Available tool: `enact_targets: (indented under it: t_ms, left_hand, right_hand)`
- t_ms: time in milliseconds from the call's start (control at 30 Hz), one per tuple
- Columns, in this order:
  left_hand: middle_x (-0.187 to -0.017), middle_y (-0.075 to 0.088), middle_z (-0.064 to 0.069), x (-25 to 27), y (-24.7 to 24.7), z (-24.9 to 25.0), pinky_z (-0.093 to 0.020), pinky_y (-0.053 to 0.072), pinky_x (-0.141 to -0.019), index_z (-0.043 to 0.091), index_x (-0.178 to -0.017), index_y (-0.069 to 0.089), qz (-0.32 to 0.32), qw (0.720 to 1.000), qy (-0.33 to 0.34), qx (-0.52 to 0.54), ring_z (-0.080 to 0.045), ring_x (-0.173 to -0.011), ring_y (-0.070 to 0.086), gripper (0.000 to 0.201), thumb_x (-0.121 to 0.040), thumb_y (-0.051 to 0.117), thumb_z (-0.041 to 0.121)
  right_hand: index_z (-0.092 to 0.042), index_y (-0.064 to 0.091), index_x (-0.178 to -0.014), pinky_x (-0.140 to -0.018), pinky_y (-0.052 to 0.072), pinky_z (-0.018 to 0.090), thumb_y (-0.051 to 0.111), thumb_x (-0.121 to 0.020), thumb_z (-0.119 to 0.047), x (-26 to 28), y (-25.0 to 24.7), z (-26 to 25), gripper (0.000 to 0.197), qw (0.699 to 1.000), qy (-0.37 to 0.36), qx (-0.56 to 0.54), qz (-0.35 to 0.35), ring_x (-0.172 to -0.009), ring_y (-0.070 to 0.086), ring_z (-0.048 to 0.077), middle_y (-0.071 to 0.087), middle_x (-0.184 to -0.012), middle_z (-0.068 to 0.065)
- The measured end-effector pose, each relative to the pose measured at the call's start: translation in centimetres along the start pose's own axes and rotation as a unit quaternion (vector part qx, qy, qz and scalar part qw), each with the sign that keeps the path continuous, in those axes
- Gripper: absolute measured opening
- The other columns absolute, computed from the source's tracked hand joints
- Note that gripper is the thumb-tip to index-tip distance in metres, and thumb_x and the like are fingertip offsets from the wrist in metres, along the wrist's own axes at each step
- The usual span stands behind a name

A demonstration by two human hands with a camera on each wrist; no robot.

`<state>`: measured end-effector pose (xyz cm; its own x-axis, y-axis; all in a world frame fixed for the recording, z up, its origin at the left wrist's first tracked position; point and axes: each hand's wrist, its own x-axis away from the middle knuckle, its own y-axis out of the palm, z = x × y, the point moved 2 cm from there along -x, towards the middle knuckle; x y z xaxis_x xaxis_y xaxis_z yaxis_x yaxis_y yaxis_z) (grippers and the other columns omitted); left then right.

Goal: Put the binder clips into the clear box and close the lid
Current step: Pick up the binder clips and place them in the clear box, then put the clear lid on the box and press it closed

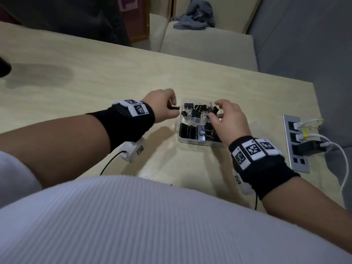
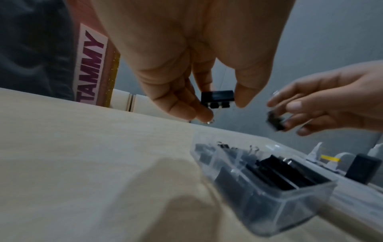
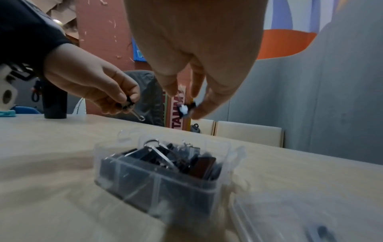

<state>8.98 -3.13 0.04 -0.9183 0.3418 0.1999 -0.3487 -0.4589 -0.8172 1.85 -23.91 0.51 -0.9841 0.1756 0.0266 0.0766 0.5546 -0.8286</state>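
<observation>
A clear compartmented box [image 1: 190, 142] stands open on the light wooden table, with several black binder clips [image 1: 194, 111] in its sections. My left hand [image 1: 172, 105] hovers just left of the box and pinches a black binder clip [image 2: 216, 96] between thumb and fingers. My right hand [image 1: 217, 111] hangs over the box's far right section, its fingertips pinching a small black clip [image 3: 186, 109]. In the right wrist view the box [image 3: 157, 193] sits below both hands, and a clear plastic piece [image 3: 269, 217], perhaps the lid, lies at its right.
A grey power strip [image 1: 296, 145] with plugs and white cables is set into the table at the right, near the edge. A black bottle [image 3: 54, 101] stands far left. A cushioned bench [image 1: 205, 46] with grey cloth lies beyond the table.
</observation>
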Motion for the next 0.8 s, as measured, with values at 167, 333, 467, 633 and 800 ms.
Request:
enact_targets:
  t_ms: [167,333,467,633,800]
  left_hand:
    - [-0.123,0.06,-0.003,-0.9,0.8,2.0,-0.036,0.052,-0.089,0.02,-0.125,0.048,0.016,0.998,0.021,0.06,-0.016,-0.102,0.065,0.051,-0.082,0.071,0.032]
    - [-0.14,0.047,-0.006,0.6,3.0,1.8,-0.04,0.048,-0.098,0.021,-0.137,0.041,-0.07,0.991,0.081,-0.079,-0.022,-0.118,0.055,0.056,-0.087,0.062,0.033]
    - [-0.157,0.023,-0.003,2.3,4.9,1.0,-0.045,0.042,-0.106,0.023,-0.144,0.032,-0.146,0.958,0.129,-0.212,-0.023,-0.139,0.034,0.064,-0.088,0.057,0.04]
    - [-0.162,-0.011,-0.002,3.4,5.7,-0.4,-0.05,0.042,-0.104,0.026,-0.146,0.028,-0.184,0.927,0.143,-0.296,-0.018,-0.149,-0.006,0.067,-0.087,0.054,0.045]
    - [-0.16,-0.018,-0.004,3.9,5.5,-1.2,-0.05,0.042,-0.105,0.027,-0.149,0.017,-0.197,0.912,0.153,-0.326,-0.019,-0.148,-0.01,0.074,-0.088,0.052,0.048]
  right_hand:
    - [-0.016,0.052,-0.124,-0.096,0.041,0.038,0.052,-0.091,-0.02,0.2,-0.3,2.0,0.033,0.996,0.081,0.044,0.001,-0.115,0.049,0.027,0.048,-0.129,0.01]
    - [-0.012,0.051,-0.119,-0.093,0.044,0.047,0.053,-0.086,-0.024,2.6,-0.1,7.0,0.035,0.967,0.212,0.142,-0.006,-0.11,0.049,0.032,0.052,-0.124,0.013]
    - [-0.009,0.045,-0.128,-0.09,0.044,0.047,0.058,-0.078,-0.062,5.1,1.5,9.4,0.074,0.938,0.231,0.243,-0.086,-0.115,0.047,0.034,0.048,-0.127,0.014]
    - [-0.009,0.05,-0.121,-0.087,0.045,0.043,0.06,-0.079,-0.052,6.1,2.5,9.9,0.062,0.943,0.21,0.252,-0.051,-0.109,0.05,0.032,0.052,-0.118,0.012]
    - [-0.009,0.052,-0.118,-0.085,0.043,0.043,0.061,-0.077,-0.044,5.9,2.2,9.7,0.055,0.947,0.225,0.225,-0.032,-0.107,0.052,0.032,0.055,-0.114,0.013]
